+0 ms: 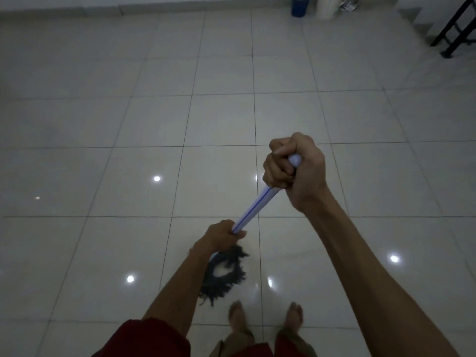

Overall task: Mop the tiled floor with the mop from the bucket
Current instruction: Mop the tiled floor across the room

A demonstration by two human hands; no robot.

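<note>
A mop with a white handle (255,206) bearing a blue stripe slants down to a dark stringy mop head (224,275) lying on the glossy tiled floor (144,119). My right hand (293,167) grips the top end of the handle, fingers curled round it. Lower down, my left hand (222,235) grips the same handle just above the mop head. The mop head sits just ahead and left of my bare feet (265,316). The stretch of handle below my left hand is hidden by my forearm.
A blue bucket (300,6) stands at the far wall, top right, with a white container (327,7) beside it. A black metal stair railing (456,27) and steps occupy the top right corner. Ceiling lights reflect off the tiles near me.
</note>
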